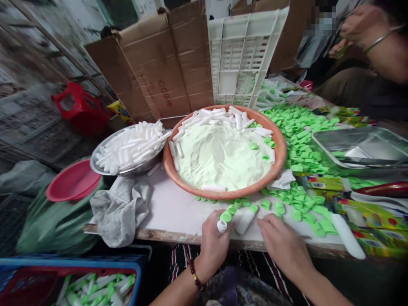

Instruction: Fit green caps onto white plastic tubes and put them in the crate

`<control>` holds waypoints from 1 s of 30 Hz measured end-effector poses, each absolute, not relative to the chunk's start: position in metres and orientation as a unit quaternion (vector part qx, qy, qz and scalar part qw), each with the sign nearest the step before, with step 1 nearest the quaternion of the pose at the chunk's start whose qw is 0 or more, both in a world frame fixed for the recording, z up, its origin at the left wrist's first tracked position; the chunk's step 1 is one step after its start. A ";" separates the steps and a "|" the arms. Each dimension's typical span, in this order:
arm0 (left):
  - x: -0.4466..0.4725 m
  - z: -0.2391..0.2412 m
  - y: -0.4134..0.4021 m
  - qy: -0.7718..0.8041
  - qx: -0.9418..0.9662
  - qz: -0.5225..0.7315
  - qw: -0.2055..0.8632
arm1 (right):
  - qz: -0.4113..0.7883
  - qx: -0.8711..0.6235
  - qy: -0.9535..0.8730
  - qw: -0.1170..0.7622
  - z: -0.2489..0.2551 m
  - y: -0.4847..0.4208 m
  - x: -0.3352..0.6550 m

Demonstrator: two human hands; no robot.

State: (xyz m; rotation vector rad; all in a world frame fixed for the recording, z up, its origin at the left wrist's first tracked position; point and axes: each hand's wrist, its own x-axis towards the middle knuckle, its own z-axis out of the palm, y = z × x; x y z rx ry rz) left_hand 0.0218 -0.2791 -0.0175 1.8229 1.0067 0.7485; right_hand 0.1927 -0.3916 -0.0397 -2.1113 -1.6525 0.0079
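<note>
My left hand (214, 241) is closed around a small white tube (222, 225) held upright at the table's front edge. A green cap (226, 216) sits just above the tube's mouth. My right hand (282, 242) lies beside it with fingers curled down on the table, near a second white tube (245, 221) and loose green caps (299, 208). Behind them stands an orange bowl (278, 163) of pale powder (223, 155) with white tubes along its far rim.
A metal bowl (127, 170) of white tubes, a grey rag (119, 210) and a pink basin (72, 180) sit at left. Green caps, a steel tray (360, 146) and coloured packets (372, 214) fill the right. Cardboard and a white crate stand behind. Another person's hands (360, 25) work far right.
</note>
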 end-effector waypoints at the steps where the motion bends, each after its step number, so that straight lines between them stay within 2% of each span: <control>1: 0.020 -0.018 -0.280 0.415 0.736 0.298 0.445 | -0.028 -0.779 -0.590 0.210 -0.040 -0.389 0.200; 3: 0.018 -0.022 -0.283 0.432 0.729 0.299 0.439 | -0.061 -0.789 -0.575 0.208 -0.037 -0.379 0.210; 6: 0.016 -0.030 -0.285 0.444 0.720 0.313 0.431 | -0.044 -0.773 -0.588 0.231 -0.031 -0.357 0.205; 10: 0.013 -0.032 -0.285 0.449 0.719 0.309 0.431 | -0.028 -0.798 -0.565 0.206 -0.037 -0.327 0.178; 12: 0.013 -0.031 -0.284 0.451 0.722 0.296 0.434 | -0.006 -0.797 -0.548 0.253 -0.043 -0.322 0.173; 15: 0.020 -0.029 -0.283 0.421 0.747 0.281 0.432 | 0.053 -0.799 -0.468 0.373 -0.044 -0.332 0.189; 17: 0.031 -0.029 -0.283 0.377 0.787 0.264 0.411 | 0.096 -0.813 -0.403 0.410 -0.041 -0.344 0.211; 23: 0.069 -0.033 -0.286 0.303 0.899 0.178 0.262 | 0.189 -0.802 -0.435 0.363 -0.039 -0.380 0.252; 30: 0.061 -0.050 -0.281 0.318 0.886 0.230 0.246 | 0.173 -0.771 -0.509 0.341 -0.020 -0.374 0.258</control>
